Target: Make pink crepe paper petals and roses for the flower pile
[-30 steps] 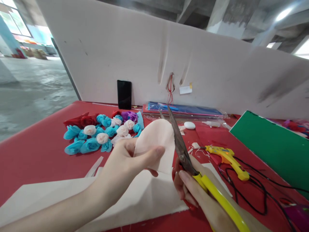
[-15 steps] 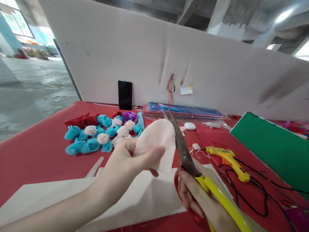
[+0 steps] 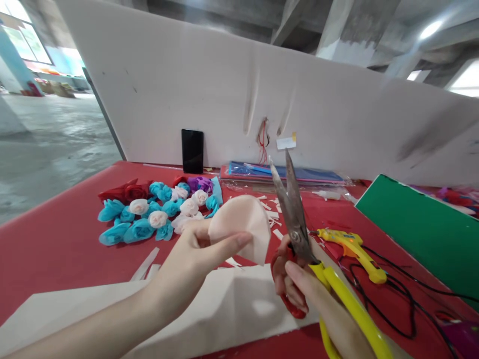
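Over a red counter (image 3: 56, 244), the left hand (image 3: 200, 254) pinches a rounded cream piece (image 3: 237, 219) between thumb and fingers, while the right hand (image 3: 305, 284) has its grip wrapped around scissors (image 3: 296, 234), blades slightly parted, just right of the piece. Trimming appears to be the step in hand, with scraps (image 3: 273, 215) lying beyond. Another cut would call for bringing the edge between the blades, fingers clear. Flowers (image 3: 139, 229) lie left; a glue gun (image 3: 346, 240) sits right.
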Demonstrator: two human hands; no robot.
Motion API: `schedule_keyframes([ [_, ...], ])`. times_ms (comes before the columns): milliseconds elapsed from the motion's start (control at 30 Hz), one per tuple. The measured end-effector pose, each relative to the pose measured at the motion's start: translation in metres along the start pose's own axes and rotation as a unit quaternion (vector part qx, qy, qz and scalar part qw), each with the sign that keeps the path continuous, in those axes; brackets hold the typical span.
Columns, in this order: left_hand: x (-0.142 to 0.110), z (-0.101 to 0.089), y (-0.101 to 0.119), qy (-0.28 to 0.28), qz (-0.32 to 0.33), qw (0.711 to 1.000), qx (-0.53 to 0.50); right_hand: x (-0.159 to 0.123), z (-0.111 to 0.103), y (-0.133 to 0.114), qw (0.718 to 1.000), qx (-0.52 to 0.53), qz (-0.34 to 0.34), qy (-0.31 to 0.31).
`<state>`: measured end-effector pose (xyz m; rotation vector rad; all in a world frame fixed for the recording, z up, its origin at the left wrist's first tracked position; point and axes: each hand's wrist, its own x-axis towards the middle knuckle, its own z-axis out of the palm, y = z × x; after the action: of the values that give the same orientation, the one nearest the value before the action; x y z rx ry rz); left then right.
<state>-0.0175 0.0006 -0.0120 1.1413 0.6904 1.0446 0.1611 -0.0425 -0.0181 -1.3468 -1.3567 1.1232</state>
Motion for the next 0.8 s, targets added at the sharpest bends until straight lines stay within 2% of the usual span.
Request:
schedule_keyframes([
  [100, 0.002, -0.002, -0.002, 0.027, 0.004, 1.0, 0.013, 0.003, -0.001, -0.009, 0.997, 0.069, 0.018, -0.027],
  [200, 0.004, -0.002, -0.002, 0.016, -0.021, 1.0, 0.007, 0.006, -0.002, -0.012, 0.992, 0.109, 0.039, -0.059],
  [400, 0.003, 0.007, -0.002, -0.021, -0.067, 0.997, 0.037, 0.002, -0.004, -0.01, 0.993, 0.119, -0.008, 0.006],
  [567, 0.0, 0.013, 0.001, -0.023, -0.1, 0.987, 0.124, 0.002, -0.009, -0.012, 0.996, 0.088, -0.019, 0.013],
  [800, -0.003, 0.018, 0.002, -0.026, -0.127, 0.974, 0.186, 0.005, -0.007, -0.008, 0.995, 0.087, -0.05, 0.006],
])
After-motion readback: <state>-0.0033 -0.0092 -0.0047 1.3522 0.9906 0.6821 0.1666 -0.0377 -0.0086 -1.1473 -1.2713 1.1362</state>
